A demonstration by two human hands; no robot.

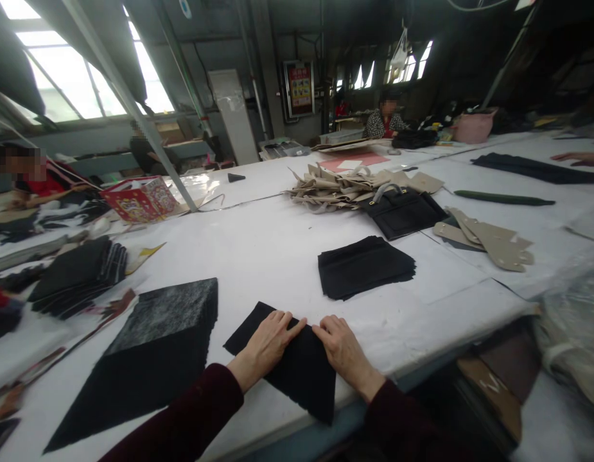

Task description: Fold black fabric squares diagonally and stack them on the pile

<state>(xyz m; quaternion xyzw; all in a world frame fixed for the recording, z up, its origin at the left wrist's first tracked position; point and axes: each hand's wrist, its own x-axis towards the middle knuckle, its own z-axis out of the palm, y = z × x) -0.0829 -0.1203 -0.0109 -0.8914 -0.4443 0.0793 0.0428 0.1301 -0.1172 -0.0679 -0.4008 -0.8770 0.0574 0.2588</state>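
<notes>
A black fabric piece (301, 369) lies at the table's near edge, its lower corner hanging over. My left hand (270, 340) presses on its far edge, fingers bent together and thumb pointing right. Close beside it, my right hand (342, 350) is closed on the same edge at the right, fingertips curled down. What lies under the fingertips is hidden. To the left is a stack of larger black fabric pieces (137, 378) with a greyish fuzzy part at its far end. Beyond my right hand rests a pile of folded black pieces (366, 266).
A black handbag (407, 212) lies against a heap of beige pieces (345, 186). Flat beige parts (492, 237) and a cucumber (503, 197) are at the right. A red patterned box (140, 199) stands by a slanted pole (133, 106). Other people sit around; another person's hand (578, 157) shows far right.
</notes>
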